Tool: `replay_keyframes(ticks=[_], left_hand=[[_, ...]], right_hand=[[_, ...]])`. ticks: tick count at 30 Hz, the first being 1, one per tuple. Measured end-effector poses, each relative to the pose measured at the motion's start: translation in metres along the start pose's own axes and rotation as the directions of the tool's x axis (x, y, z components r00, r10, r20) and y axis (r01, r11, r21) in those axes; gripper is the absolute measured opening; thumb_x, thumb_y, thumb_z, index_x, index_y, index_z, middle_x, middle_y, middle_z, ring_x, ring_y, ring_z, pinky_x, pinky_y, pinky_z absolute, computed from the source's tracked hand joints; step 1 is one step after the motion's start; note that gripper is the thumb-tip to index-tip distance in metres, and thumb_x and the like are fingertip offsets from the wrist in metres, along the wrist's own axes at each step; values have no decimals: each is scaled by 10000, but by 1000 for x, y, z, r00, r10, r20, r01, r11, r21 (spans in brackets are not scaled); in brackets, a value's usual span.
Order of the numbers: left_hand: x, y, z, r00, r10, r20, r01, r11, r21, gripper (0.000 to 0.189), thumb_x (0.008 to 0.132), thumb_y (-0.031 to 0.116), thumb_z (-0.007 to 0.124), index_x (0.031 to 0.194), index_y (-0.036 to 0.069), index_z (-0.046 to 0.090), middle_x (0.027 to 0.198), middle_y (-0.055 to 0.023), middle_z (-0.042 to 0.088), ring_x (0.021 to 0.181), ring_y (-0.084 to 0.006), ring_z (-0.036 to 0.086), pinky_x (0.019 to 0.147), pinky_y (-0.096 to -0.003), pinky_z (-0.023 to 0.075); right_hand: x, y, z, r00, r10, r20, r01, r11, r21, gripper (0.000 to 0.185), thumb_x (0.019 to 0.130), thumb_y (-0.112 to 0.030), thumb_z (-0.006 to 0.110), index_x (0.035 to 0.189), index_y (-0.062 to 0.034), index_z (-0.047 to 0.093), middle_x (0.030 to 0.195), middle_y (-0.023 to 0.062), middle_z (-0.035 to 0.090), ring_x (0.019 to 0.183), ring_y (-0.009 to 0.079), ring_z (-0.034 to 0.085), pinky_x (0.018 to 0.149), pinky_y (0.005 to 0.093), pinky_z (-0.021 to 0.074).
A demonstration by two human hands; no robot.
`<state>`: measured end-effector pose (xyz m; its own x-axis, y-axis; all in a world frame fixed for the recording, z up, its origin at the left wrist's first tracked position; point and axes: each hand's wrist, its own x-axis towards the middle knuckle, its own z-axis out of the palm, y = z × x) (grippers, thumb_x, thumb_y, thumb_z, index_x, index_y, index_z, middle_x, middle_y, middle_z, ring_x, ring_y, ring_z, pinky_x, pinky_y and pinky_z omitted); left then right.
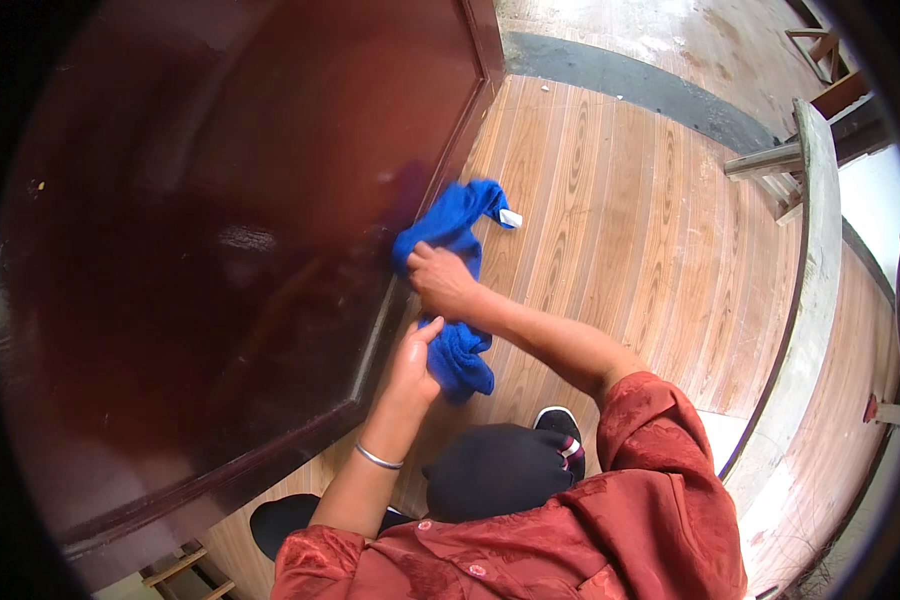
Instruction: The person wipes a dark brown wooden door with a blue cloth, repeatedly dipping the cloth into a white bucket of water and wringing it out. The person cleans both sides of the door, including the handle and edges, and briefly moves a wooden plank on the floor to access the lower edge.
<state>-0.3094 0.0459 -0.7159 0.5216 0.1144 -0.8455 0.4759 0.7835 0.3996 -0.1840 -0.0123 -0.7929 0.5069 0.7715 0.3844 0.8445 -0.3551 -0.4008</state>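
A bright blue terry cloth with a small white tag hangs bunched between my two hands, close to the edge of a dark red-brown glossy tabletop. My right hand grips its upper part, knuckles upward, and that part reaches the table's raised rim. Just below, my left hand holds the lower bunch, thumb pointing up along it. Folds of cloth hide some of the fingers. Whether the upper cloth presses on the rim or only overlaps it in view, I cannot tell.
Wood-patterned flooring lies to the right of the table, crossed farther off by a dark grey strip. A long, worn wooden bench runs along the right side. My shoe and bent knee are below my hands.
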Motion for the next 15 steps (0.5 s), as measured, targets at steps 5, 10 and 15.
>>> replay_keyframes(ticks=[5,10,15], left_hand=[[-29,-3,7,985,139,106,-149,984,99,596,990,91,555,1527,79,295,1336,-181,577,1153,-308,638,953,-459,560],[-63,-13,8,961,264,85,-276,939,204,759,948,51,618,1576,139,201,1378,-185,499,1155,-255,614,918,-396,565],[-73,-20,20,975,144,167,-199,902,384,837,935,87,654,1603,168,155,1556,-198,322,1276,-266,536,977,-377,532]], right_hand=[[-27,12,24,922,386,-31,-212,570,794,110,712,-56,611,768,-15,697,901,94,673,951,244,613,790,370,501],[-60,4,-42,810,487,325,161,-719,676,290,763,1,563,1033,23,666,990,107,710,913,239,667,873,349,509],[-80,6,-55,877,406,257,262,-852,454,527,817,-86,567,1320,68,535,1312,228,617,1197,384,605,1084,495,448]])
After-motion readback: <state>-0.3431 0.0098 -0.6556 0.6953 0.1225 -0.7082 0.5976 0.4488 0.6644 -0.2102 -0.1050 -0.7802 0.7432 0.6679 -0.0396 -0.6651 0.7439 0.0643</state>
